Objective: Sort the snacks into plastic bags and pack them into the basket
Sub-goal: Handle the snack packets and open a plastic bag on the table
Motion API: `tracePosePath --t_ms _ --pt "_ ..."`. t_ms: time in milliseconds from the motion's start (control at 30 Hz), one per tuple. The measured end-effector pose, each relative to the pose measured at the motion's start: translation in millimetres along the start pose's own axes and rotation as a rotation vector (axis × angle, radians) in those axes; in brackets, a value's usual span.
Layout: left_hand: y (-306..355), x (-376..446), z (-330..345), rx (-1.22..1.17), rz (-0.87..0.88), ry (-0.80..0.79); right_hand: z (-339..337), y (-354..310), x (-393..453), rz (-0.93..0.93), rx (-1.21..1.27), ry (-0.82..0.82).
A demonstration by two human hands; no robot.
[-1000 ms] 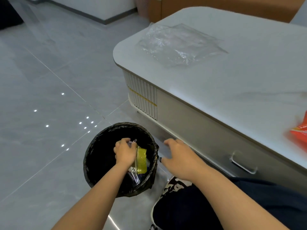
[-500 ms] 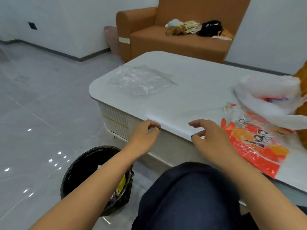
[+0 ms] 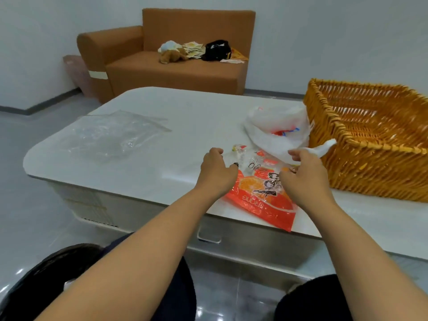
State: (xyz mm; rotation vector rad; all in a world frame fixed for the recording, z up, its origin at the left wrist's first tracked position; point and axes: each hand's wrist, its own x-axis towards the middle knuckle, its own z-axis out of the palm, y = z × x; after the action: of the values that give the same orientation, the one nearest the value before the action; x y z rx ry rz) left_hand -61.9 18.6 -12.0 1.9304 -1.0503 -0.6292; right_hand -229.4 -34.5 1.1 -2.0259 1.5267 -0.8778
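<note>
An orange-and-red snack bag [image 3: 261, 200] lies flat at the white table's near edge. My left hand [image 3: 216, 173] hovers over its left corner, fingers curled and apart, holding nothing. My right hand [image 3: 304, 174] hovers over its right side, also holding nothing. Behind them sits a crumpled white plastic bag [image 3: 278, 133] with something red inside. The wicker basket [image 3: 370, 167] stands at the right and looks hollow. Clear plastic bags [image 3: 113, 135] lie at the table's left end.
The white table [image 3: 185, 117] has a drawer handle [image 3: 208, 237] on its front. A black waste bin [image 3: 34, 281] stands on the floor at lower left, beside my knees. A brown sofa [image 3: 162, 68] with clutter stands behind the table.
My left hand came out of the waste bin, leaving a wrapper there. Both hands rose to the table and now hover over the orange snack bag. The view lifted from floor to table.
</note>
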Motion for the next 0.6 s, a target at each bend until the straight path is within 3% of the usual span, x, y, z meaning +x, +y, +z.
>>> tracePosePath --t_ms 167,367,500,600 --pt "-1.0 16.2 6.5 0.043 -0.08 -0.071 3.1 18.0 29.2 -0.223 -0.364 0.234" --pt "-5.3 22.3 16.0 0.045 -0.154 -0.156 11.3 35.5 53.1 -0.175 -0.728 0.058" --pt "-1.7 20.5 20.3 -0.106 -0.257 -0.271 12.7 34.1 56.4 -0.119 -0.594 -0.182" --pt "-2.4 15.8 24.3 -0.181 -0.294 -0.338 14.8 28.2 53.5 -0.154 -0.321 -0.244"
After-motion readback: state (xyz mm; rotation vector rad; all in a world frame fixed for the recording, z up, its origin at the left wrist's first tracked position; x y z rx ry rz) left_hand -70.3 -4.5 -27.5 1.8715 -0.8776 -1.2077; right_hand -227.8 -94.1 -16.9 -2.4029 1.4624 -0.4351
